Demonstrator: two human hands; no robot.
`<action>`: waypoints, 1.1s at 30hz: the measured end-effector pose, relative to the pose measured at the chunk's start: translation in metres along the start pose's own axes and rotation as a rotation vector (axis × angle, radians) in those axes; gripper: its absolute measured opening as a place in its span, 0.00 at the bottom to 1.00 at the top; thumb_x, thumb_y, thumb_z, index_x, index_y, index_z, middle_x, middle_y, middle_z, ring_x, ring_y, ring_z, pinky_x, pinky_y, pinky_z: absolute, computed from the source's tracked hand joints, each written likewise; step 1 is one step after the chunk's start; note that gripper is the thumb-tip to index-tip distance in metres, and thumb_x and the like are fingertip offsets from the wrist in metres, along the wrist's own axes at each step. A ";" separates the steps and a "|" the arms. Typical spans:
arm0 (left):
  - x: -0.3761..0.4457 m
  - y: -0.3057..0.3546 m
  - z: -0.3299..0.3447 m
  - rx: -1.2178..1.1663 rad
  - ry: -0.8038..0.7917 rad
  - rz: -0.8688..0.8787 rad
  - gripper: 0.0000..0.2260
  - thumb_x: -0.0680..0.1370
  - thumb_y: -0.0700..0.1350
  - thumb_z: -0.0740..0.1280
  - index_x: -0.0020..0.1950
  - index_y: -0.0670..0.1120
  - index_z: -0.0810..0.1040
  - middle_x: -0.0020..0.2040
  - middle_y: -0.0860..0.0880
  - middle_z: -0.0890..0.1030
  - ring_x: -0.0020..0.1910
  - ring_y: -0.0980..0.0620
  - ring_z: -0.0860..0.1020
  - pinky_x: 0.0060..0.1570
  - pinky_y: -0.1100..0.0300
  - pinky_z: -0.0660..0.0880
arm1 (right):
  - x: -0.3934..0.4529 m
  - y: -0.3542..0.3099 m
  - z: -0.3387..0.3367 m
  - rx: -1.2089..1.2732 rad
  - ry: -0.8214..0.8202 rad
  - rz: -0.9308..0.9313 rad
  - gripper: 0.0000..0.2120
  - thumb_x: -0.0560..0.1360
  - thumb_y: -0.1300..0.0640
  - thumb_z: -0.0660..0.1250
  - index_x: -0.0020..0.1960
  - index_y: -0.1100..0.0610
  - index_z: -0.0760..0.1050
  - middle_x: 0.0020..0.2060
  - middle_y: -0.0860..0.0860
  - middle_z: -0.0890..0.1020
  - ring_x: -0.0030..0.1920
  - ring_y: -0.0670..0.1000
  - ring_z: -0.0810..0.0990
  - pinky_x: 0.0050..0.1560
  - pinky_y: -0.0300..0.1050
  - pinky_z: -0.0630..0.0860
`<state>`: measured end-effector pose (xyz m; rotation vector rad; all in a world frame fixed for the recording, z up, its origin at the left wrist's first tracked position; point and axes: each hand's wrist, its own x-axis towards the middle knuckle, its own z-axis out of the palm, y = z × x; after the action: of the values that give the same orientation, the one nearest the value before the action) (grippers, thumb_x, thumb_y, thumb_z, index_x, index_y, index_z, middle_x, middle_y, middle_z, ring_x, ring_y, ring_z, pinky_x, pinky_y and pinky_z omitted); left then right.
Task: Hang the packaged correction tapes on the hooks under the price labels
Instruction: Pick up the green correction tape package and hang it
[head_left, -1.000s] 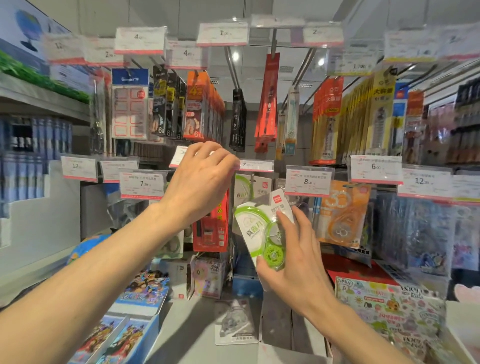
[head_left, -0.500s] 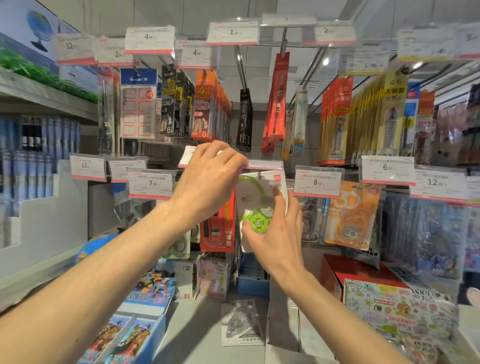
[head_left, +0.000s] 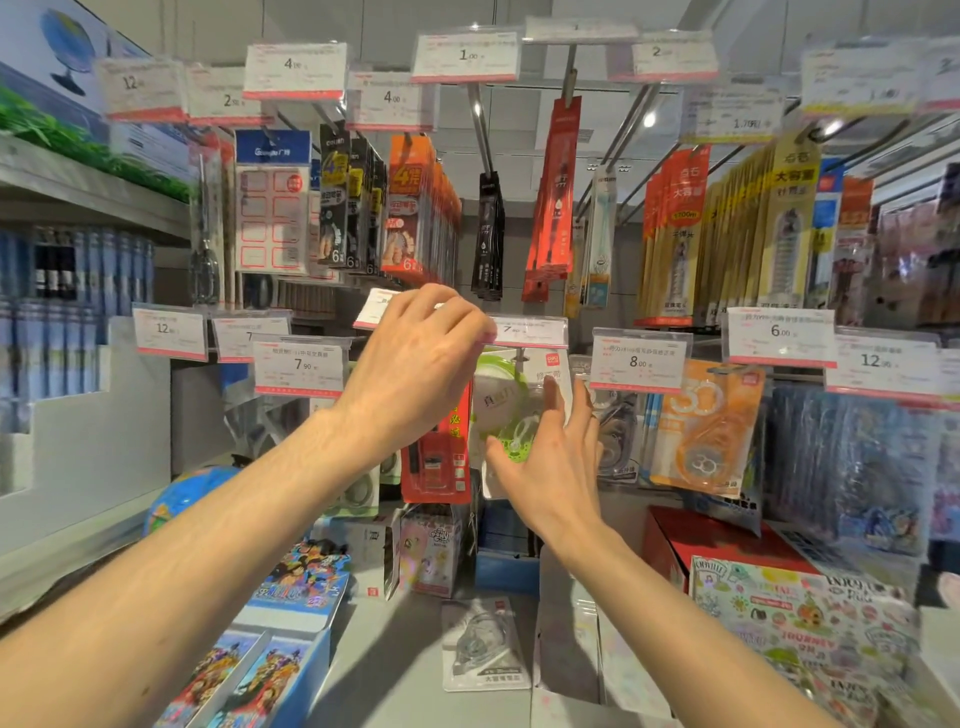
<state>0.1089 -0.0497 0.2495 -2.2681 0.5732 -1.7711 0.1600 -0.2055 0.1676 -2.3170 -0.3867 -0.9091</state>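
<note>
Right hand hovers with its fingers spread and straight just in front of the green correction tape pack; whether the fingertips touch the card cannot be told, but nothing is gripped. The left hand is raised with its fingers curled at the left end of the price label, apparently pinching or lifting its edge; the fingertips are hidden behind the hand. The pack sits directly under that label, its top by the hook, and seems to hang there already.

By its look, the pack is light: a thin white card with a clear blister, stiff enough to hold flat yet easy to crease at the punched hole. The glossy plastic may slip, so the sensible hold is a pinch on the card's edges or lower corner, leaving the top hole free for the hook.

It shows a lime-green ring and a green spool behind clear plastic, with a small red logo at the top right. Another correction tape pack lies flat on the shelf below.
</note>
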 end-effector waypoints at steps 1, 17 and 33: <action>0.000 0.000 0.000 0.000 -0.003 0.001 0.06 0.81 0.42 0.67 0.57 0.46 0.79 0.56 0.49 0.83 0.59 0.43 0.77 0.57 0.48 0.72 | 0.002 0.000 0.001 -0.015 -0.016 0.008 0.32 0.75 0.39 0.65 0.68 0.63 0.69 0.79 0.58 0.47 0.77 0.61 0.52 0.75 0.61 0.56; -0.024 0.002 0.010 0.087 -0.056 0.081 0.15 0.75 0.37 0.71 0.62 0.42 0.80 0.63 0.43 0.80 0.68 0.39 0.74 0.66 0.45 0.71 | 0.004 0.020 -0.005 0.012 -0.103 -0.020 0.46 0.75 0.36 0.65 0.81 0.54 0.45 0.78 0.59 0.54 0.77 0.60 0.56 0.74 0.55 0.61; -0.166 0.063 0.078 -0.254 -0.730 -0.268 0.14 0.79 0.54 0.57 0.58 0.49 0.74 0.55 0.50 0.76 0.56 0.46 0.77 0.49 0.51 0.74 | -0.047 0.092 0.002 -0.224 -0.395 -0.112 0.19 0.79 0.46 0.62 0.67 0.51 0.71 0.62 0.50 0.72 0.61 0.55 0.77 0.55 0.50 0.74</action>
<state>0.1394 -0.0420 0.0583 -3.0235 0.3653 -0.8444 0.1697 -0.2777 0.0938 -2.7100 -0.6100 -0.5625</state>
